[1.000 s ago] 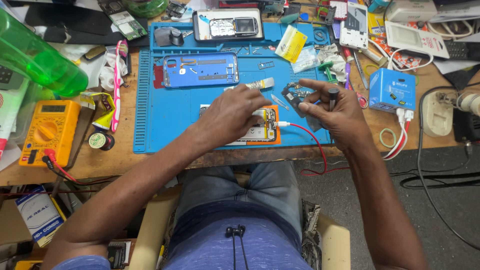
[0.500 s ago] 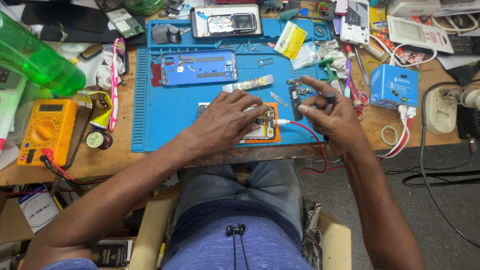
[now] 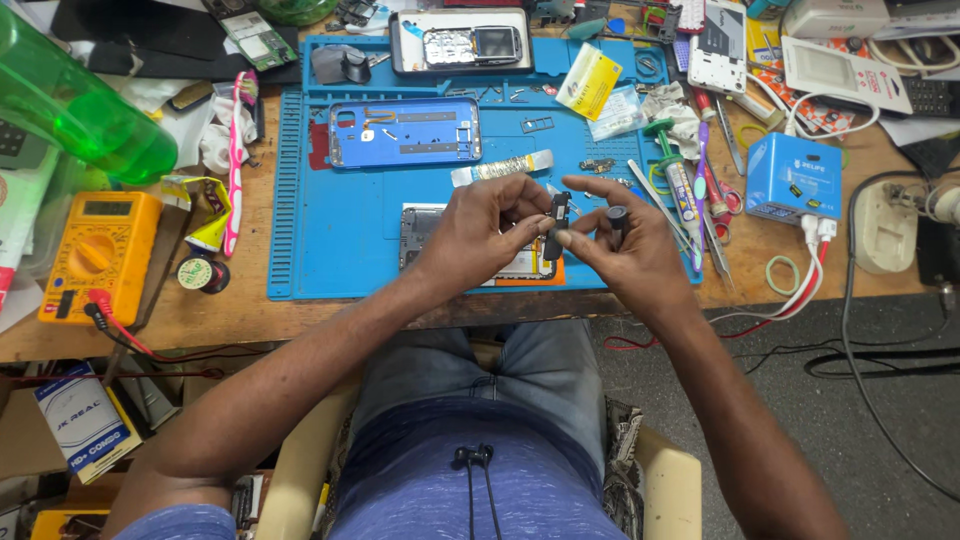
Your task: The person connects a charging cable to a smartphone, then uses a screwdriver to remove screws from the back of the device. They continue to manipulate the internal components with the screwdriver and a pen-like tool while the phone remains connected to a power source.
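My left hand (image 3: 478, 232) and my right hand (image 3: 628, 255) meet above the front of a blue work mat (image 3: 330, 235). Between their fingertips is a small dark phone part (image 3: 555, 222), held upright. My left fingers pinch its upper half, and my right thumb and forefinger touch its lower end. My right hand also grips a black tool handle (image 3: 617, 217) against its fingers. Beneath the hands lies an opened phone (image 3: 418, 232) with an orange edge (image 3: 530, 277), partly hidden.
A blue phone frame (image 3: 405, 132), a ribbon strip (image 3: 500, 169) and a tray with a phone board (image 3: 460, 42) lie further back. A yellow multimeter (image 3: 92, 250) and green bottle (image 3: 85, 110) are left. A syringe (image 3: 675, 175), blue box (image 3: 793, 178) and cables are right.
My left hand has lifted off the opened phone and taken hold of the small dark part. My right hand has brought the part and tool leftward toward it.
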